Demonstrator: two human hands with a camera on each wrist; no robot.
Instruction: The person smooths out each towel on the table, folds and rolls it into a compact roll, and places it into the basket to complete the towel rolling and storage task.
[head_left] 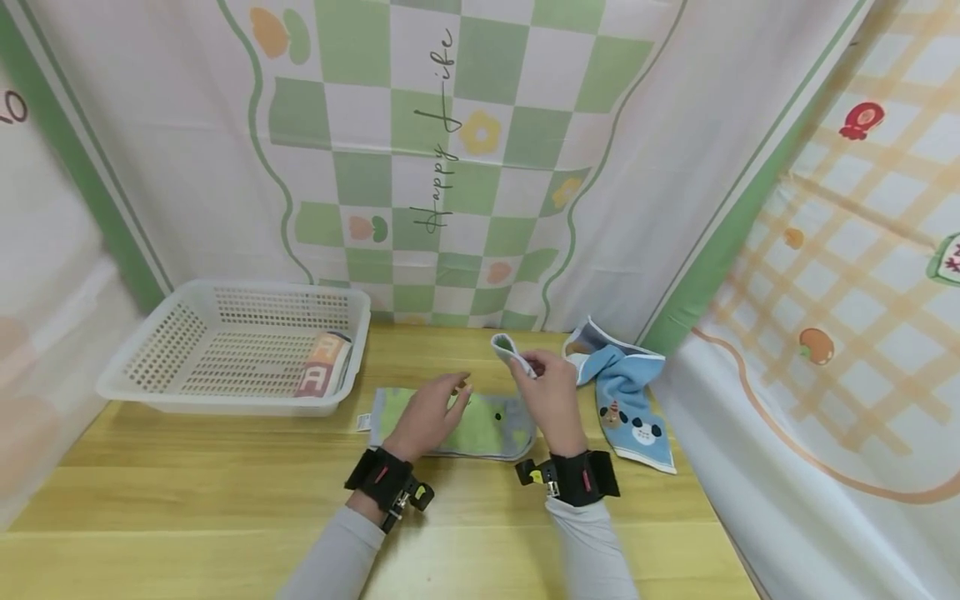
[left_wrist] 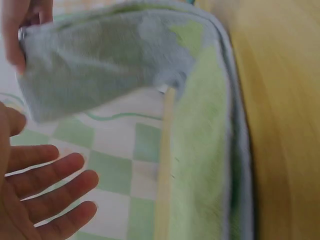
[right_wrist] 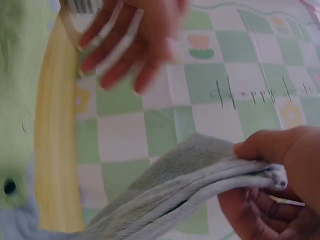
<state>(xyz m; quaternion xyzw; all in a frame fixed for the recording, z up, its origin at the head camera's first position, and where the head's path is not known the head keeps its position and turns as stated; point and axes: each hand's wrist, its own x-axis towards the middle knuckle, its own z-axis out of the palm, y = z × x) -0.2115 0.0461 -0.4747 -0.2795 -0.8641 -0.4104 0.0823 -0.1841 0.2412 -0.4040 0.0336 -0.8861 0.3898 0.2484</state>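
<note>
A green and grey towel [head_left: 480, 432], folded into a long strip, lies on the table in front of me. My right hand [head_left: 553, 400] pinches its right end between thumb and fingers and holds it up off the table. In the right wrist view the layered edge of the raised grey end [right_wrist: 170, 195] shows between that hand's thumb and fingers. My left hand [head_left: 427, 414] hovers over the left part of the towel, holding nothing. Its fingers [left_wrist: 75, 162] are spread and relaxed in the left wrist view, below the raised end.
A white perforated basket [head_left: 232, 407] stands at the back left with a folded towel [head_left: 324, 365] bearing letters inside. To the right of my right hand lies a crumpled blue towel [head_left: 633, 400] with animal faces. Patterned curtains [head_left: 420, 167] hang behind and beside the wooden table [head_left: 187, 500].
</note>
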